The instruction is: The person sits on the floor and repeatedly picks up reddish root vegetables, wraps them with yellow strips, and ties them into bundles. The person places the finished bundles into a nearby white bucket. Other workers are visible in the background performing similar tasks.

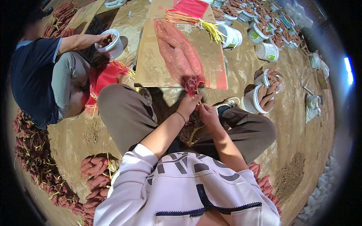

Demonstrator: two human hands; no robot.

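Note:
A red mesh bag filled with sweet potatoes lies lengthwise on a cardboard-covered board in front of me. Its gathered mouth points towards me, over the board's near edge. My left hand is closed around the bunched neck of the bag. Just to the right and slightly nearer, my right hand pinches the yellow drawstring that comes out of the neck. Further back on the board rests a stack of flat red mesh bags, with its yellow strings hanging towards the right.
At left a crouching co-worker has a hand in a white bucket. Red bags lie beside them. Buckets of sweet potatoes stand at right, with several more behind. Filled mesh bags line the floor at lower left.

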